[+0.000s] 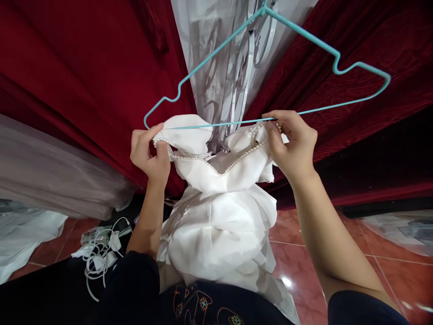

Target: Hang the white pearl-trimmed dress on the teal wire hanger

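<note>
A white dress [216,225] with a pearl-beaded neckline hangs in front of me, its skirt bunched and falling toward the floor. My left hand [150,151] pinches the beaded edge of its left sleeve, close to the lower left corner of a light-blue hanger [216,49]. On the other side, my right hand [292,142] grips the beaded edge at the right shoulder, with the hanger's bottom bar running by its fingertips. The hanger is tilted, higher at the right, and its bar crosses just over the top of the dress. Its hook is cut off by the upper frame edge.
Dark red curtains [101,58] hang at both sides, with sheer white cloth [206,45] between them. White cables and plugs [101,259] lie tangled at lower left. The floor has red tiles [297,262]. Pale fabric [50,162] drapes along the left.
</note>
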The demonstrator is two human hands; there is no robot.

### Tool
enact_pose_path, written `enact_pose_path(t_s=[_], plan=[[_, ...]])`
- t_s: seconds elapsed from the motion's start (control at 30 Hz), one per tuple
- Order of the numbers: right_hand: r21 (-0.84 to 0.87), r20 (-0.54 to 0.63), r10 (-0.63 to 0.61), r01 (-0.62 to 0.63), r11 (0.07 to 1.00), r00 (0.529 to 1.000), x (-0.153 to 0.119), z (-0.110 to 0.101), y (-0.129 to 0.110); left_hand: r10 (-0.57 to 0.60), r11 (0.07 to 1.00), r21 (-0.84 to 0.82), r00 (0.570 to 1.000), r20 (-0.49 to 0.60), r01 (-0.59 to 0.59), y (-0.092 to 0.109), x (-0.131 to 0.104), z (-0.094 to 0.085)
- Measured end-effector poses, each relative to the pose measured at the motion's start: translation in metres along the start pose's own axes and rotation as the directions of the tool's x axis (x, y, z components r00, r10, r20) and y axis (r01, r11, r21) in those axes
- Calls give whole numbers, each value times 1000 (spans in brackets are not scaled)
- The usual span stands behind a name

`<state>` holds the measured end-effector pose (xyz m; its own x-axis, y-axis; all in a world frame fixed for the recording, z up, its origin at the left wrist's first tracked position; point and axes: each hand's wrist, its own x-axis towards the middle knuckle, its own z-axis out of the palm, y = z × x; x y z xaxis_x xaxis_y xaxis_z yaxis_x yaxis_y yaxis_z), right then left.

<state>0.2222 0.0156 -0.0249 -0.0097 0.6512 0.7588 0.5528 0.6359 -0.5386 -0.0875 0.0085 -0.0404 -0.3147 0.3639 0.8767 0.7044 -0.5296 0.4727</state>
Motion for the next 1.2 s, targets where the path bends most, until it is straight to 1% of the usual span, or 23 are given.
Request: enact_pose_path(t_s=[0.07,0.1,0.13,0.17,0.23,0.27,0.3,0.37,0.43,0.5,0.57,0.63,0.67,0.73,0.83,0.93,1.0,1.03,1.13,1.2], plan=[[4,2,9,-9,1000,1000,0,1,2,-143,989,41,985,99,139,-5,-2,-2],[3,-1,14,-14,1000,1000,0,2,3,-195,980,64,973,127,189,-7,0,-2],[2,-6,20,-20,1000,1000,1,2,4,-222,974,76,968,116,214,-9,3,-1],[4,-11,26,-25,1000,1000,1,3,4,-224,973,74,972,64,220,-12,7,1],[13,-13,35,-34,999,999,2,3,6,-209,975,53,975,-77,214,-20,18,5],[17,-10,35,-35,999,999,2,3,7,-224,971,52,967,-119,232,-25,25,8],[19,-3,33,-33,999,999,2,2,8,-256,962,60,958,-127,265,-31,32,11],[20,11,24,-24,1000,1000,1,1,8,-340,934,95,938,-74,346,-45,49,18],[23,16,16,-16,1000,1000,1,0,7,-394,911,127,919,-9,392,-59,67,26],[22,11,15,-15,1000,1000,1,-1,5,-411,905,153,908,79,397,-68,83,33],[15,6,19,-19,1000,1000,1,-1,3,-424,901,197,881,210,386,-71,95,35],[4,8,31,-31,999,999,1,-1,3,-420,905,223,848,325,363,-66,101,31],[1,12,41,-41,999,999,1,0,3,-407,912,200,845,347,357,-61,102,27],[-2,24,54,-54,999,998,2,1,4,-377,925,82,871,314,370,-49,103,18],[-1,24,42,-42,999,999,2,1,5,-345,920,-121,917,202,373,-32,106,3],[9,18,29,-29,1000,999,1,1,4,-306,911,-233,937,165,339,-23,116,-5],[26,22,31,-32,999,999,-1,1,3,-297,899,-284,941,164,333,-20,127,-2],[38,23,34,-35,999,999,-2,2,2,-302,892,-303,940,156,337,-19,134,2],[76,15,35,-36,996,999,-3,6,2,-328,875,-340,938,109,346,-14,151,26],[96,8,41,-42,994,999,-3,9,2,-331,866,-358,937,113,349,-8,157,43]])
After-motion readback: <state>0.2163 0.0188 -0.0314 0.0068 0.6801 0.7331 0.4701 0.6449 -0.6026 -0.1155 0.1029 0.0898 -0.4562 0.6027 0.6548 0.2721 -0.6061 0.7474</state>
